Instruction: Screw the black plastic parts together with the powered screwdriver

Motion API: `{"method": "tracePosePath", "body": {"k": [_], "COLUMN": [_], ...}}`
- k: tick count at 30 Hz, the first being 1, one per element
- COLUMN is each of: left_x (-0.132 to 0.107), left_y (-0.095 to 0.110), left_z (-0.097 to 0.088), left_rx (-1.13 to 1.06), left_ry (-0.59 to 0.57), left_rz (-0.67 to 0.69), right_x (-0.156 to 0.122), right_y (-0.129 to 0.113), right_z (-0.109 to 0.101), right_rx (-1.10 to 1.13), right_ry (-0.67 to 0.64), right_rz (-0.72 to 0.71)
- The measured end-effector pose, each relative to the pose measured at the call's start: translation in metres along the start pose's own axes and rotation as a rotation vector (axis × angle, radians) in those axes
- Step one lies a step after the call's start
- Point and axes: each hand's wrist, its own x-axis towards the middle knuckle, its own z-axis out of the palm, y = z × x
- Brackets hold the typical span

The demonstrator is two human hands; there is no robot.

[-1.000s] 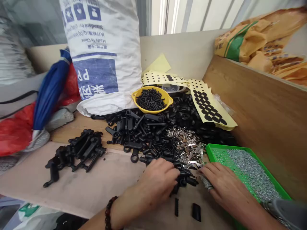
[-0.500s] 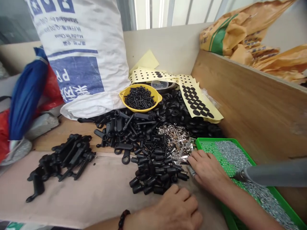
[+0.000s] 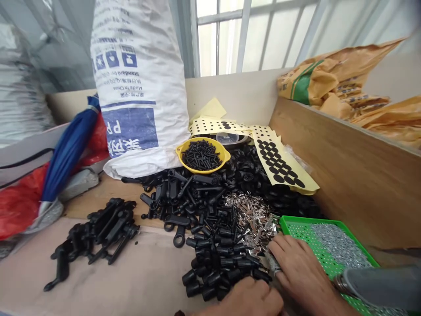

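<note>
My left hand (image 3: 253, 300) sits at the bottom edge, fingers curled against the near side of a heap of short black plastic tubes (image 3: 220, 263); what it holds, if anything, is hidden. My right hand (image 3: 296, 267) lies palm down at the edge of a pile of shiny metal clips (image 3: 253, 219), fingertips pinching a small metal piece beside the green perforated tray (image 3: 296, 228) of silver screws (image 3: 338, 245). A grey tool handle (image 3: 381, 285) lies across my right wrist.
Black plastic handles are heaped in the middle (image 3: 184, 193) and stacked at left (image 3: 98, 232). A yellow bowl of black screws (image 3: 202, 156), yellow sticker sheets (image 3: 279, 162), a white woven sack (image 3: 138, 83), a blue umbrella (image 3: 66, 149) and a wooden side board (image 3: 355, 175) surround them.
The view tilted up, showing the window. My left hand drew back from the black tubes toward the bottom edge. My right hand stayed at the metal clips by the tray.
</note>
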Motion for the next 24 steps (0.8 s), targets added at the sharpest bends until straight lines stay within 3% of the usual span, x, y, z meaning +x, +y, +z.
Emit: {"method": "tracePosePath", "body": {"k": [1,3,5,7,12,16,20,24], "left_x": [0.008,0.024,0.037,0.042,0.037,0.038,0.041,0.038], "left_y": [-0.012,-0.039,-0.061,-0.072,-0.065,-0.062,-0.062,-0.057], "left_z": [-0.013,-0.039,-0.06,-0.069,-0.06,-0.056,-0.061,-0.059], "left_rx": [-0.005,-0.041,-0.058,-0.123,-0.421,-0.551,-0.652,-0.665], "left_ry": [0.009,-0.122,-0.07,-0.023,-0.195,-0.299,-0.274,-0.273], "left_rz": [0.009,-0.12,-0.31,-0.401,-0.377,-0.501,-0.609,-0.582], "right_x": [0.0,0.001,0.002,0.003,0.009,0.011,0.011,0.008], "right_y": [0.0,-0.001,-0.003,-0.004,-0.01,-0.014,-0.016,-0.015], "right_z": [0.0,-0.001,-0.003,-0.007,-0.027,-0.039,-0.044,-0.045], "right_rx": [0.013,0.033,0.06,0.121,0.362,0.528,0.58,0.674], "right_ry": [0.021,0.05,0.075,0.104,0.13,0.121,0.096,-0.025], "right_rz": [-0.006,-0.015,-0.022,-0.024,-0.029,-0.028,-0.021,0.004]}}
